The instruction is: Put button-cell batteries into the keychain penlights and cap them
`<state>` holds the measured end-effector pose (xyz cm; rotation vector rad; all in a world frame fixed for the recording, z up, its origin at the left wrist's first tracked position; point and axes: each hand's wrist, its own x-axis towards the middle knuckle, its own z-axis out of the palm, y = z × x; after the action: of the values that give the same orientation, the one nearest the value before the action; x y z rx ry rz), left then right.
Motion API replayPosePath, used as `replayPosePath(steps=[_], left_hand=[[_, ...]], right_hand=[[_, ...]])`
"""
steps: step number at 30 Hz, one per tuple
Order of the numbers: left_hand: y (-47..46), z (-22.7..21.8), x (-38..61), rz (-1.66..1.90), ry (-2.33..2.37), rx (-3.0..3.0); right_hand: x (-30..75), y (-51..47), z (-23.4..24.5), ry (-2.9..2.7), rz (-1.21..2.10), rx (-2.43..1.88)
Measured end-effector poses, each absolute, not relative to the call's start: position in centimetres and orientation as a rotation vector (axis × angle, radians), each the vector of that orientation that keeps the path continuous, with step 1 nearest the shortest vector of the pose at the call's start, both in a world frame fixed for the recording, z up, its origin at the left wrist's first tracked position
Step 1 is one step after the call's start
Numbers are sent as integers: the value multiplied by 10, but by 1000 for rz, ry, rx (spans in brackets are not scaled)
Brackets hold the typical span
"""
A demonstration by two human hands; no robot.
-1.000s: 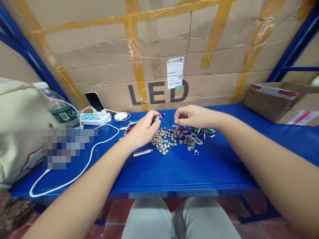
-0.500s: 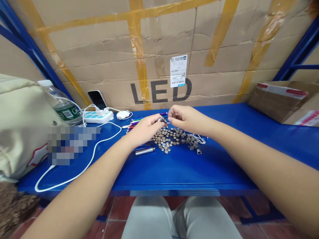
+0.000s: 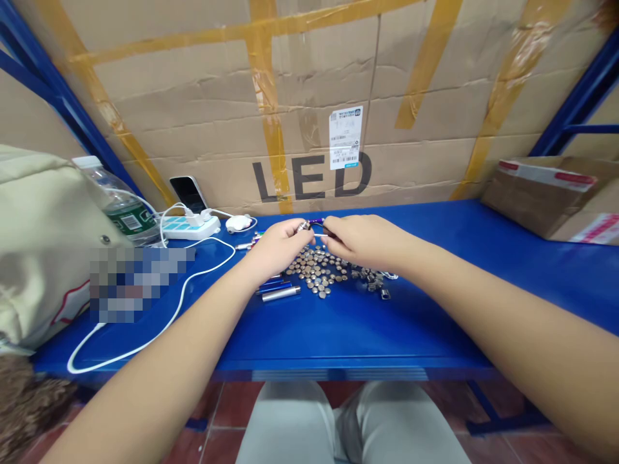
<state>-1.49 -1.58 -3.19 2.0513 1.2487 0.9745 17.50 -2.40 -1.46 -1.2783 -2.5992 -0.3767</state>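
Over the middle of the table my left hand [image 3: 281, 246] pinches a small silvery metal part [image 3: 304, 225] between thumb and fingers. My right hand [image 3: 362, 240], its fingers closed, faces it from the right, and a thin pale strand [image 3: 320, 235] spans the small gap to the left fingertips. Just behind the hands shows a purple tube [image 3: 316, 221]. Below them lie many coin-like metal discs [image 3: 316, 274], resembling button cells. Small metal clips [image 3: 372, 278] are heaped under my right wrist. A silver tube [image 3: 281, 294] lies near my left hand, beside blue tubes [image 3: 275, 286].
On the left stand a pale bag [image 3: 53, 238], a plastic bottle [image 3: 126, 212] and a power strip [image 3: 191, 227] with a white cable [image 3: 181, 296]. A phone [image 3: 187, 193] leans on the large carton [image 3: 309, 96] behind. An open box [image 3: 546, 200] sits at right on the blue table [image 3: 358, 328].
My right hand has lowered and turned, its fingers more closed. My left hand has shifted slightly left with the metal part. The pale strand between the hands now shows more plainly.
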Motion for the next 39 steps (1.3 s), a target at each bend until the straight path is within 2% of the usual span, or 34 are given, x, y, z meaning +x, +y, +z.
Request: replayPosePath(steps=[4,7,15,31,39], left_hand=[[-19,-32,-14,930,1209,2079],[-21,-30,-13,910,1212,2114],[-25,-26,-13,890,1211,2182],[-29,-31,-9,750,1087,1952],[-29,-28,-4,852,934,1568]], right_hand=[[169,-28,-18,-2604,-667,-1369],[165,-28,-20,-2578,-731,-1381],[161,-28,-22,-2509,-676,-1417],[164,-29,-16,-2437,-629,-1488],[167,-25,-16,-2434,-676,-1448]])
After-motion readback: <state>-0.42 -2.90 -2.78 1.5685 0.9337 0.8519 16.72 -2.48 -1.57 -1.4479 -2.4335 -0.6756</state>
